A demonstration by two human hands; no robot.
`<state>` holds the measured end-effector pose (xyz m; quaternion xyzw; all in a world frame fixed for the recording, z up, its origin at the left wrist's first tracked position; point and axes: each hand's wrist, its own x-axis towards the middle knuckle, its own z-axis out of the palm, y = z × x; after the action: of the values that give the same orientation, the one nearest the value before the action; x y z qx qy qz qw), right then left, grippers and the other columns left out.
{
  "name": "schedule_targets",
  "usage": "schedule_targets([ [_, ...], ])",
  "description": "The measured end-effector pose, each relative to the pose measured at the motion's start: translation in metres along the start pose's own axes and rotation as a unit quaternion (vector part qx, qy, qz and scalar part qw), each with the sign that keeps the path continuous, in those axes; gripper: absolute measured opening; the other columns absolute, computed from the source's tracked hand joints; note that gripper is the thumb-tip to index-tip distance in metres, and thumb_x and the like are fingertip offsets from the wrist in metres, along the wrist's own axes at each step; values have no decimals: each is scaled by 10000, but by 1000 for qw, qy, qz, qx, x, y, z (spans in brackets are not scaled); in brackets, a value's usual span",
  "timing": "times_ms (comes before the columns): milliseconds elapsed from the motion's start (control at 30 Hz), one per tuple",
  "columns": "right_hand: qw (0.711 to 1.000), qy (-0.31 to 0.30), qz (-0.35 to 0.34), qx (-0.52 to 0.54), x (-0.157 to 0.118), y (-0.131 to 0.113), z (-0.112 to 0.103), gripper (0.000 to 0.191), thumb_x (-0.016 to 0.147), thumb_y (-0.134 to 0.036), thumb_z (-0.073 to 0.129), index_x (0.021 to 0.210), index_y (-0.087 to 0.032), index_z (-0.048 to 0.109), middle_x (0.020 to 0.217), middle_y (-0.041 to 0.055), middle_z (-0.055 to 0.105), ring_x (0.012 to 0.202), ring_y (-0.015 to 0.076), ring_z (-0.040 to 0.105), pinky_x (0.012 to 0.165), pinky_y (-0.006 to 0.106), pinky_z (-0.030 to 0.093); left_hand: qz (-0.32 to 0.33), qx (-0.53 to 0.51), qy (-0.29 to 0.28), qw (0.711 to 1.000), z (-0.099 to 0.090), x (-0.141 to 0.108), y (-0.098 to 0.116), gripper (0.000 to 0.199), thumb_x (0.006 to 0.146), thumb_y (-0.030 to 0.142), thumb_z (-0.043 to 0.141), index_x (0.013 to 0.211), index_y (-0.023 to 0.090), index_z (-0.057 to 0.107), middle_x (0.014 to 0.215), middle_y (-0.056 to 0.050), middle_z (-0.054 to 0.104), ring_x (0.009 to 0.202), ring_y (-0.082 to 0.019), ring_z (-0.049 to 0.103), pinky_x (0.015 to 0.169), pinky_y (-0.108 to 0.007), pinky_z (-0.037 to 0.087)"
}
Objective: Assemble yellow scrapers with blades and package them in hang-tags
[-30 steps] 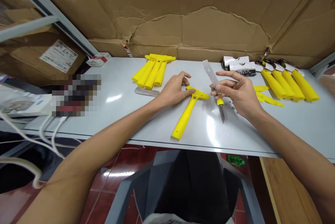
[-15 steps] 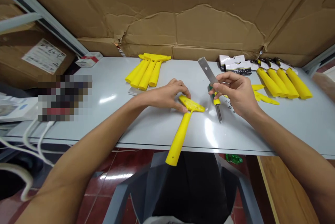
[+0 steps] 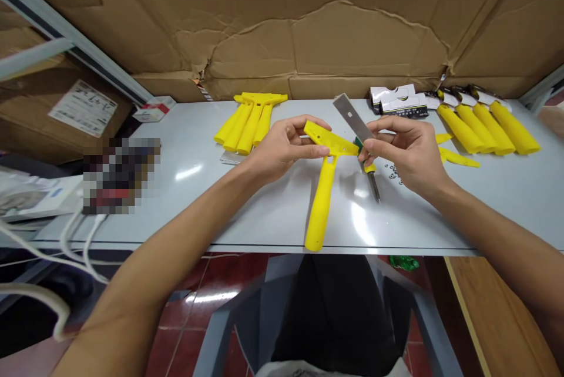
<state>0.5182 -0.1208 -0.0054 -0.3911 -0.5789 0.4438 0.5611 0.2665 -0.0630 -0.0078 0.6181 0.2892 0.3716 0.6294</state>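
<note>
My left hand [image 3: 293, 145] grips the head of a yellow plastic scraper handle [image 3: 321, 201], whose grip part points toward me. In my right hand [image 3: 403, 151] is a flat metal blade [image 3: 351, 117] with a small square hole, pinched between thumb and fingers and tilted up to the left. Under that hand lies a screwdriver [image 3: 372, 180] with a green and yellow grip, its tip toward me; whether my fingers touch it I cannot tell. Several small nuts or screws [image 3: 393, 173] are scattered beside my right hand. Yellow flat pieces [image 3: 460, 158] lie behind it, partly hidden.
Several yellow handles [image 3: 249, 121] lie at the back left, with metal blades [image 3: 231, 158] by them. Several yellow-handled tools with dark heads [image 3: 489, 127] and printed sleeves [image 3: 399, 101] are at the back right. Cardboard [image 3: 247, 48] stands behind the table [image 3: 247, 218]. White cables [image 3: 66, 242] hang left.
My left hand has lifted the scraper handle off the table and brought it up and right, close to the blade. My right hand still holds the blade. The view has shifted slightly.
</note>
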Motion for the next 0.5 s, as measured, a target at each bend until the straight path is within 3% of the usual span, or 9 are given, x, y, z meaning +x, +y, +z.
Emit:
schedule_targets([
  [200, 997, 8, -12, -81, -4, -5, 0, 237, 777, -365, 976, 912, -241, 826, 859, 22, 771, 775, 168, 706, 709, 348, 630, 33, 8, 47, 998, 9, -3, 6, 529, 676, 495, 1052, 1043, 208, 802, 1179, -65, 822, 906, -208, 793, 883, -381, 698],
  [333, 996, -6, -5, -86, -5, -4, 0, 268, 793, -422, 972, 956, -263, 831, 879, 29, 747, 823, 191, 690, 793, 389, 621, 40, 46, 52, 997, 10, -4, 8, 487, 718, 556, 1019, 1013, 215, 835, 1148, -70, 833, 921, -221, 791, 925, -413, 700],
  [500, 994, -36, 14, -103, -4, 0, 2, 325, 845, -467, 937, 1072, -259, 835, 836, 16, 727, 738, 164, 651, 698, 349, 551, 41, 67, 41, 996, 12, -6, 5, 449, 761, 538, 990, 1020, 201, 846, 1090, -79, 835, 981, -252, 802, 916, -420, 698],
])
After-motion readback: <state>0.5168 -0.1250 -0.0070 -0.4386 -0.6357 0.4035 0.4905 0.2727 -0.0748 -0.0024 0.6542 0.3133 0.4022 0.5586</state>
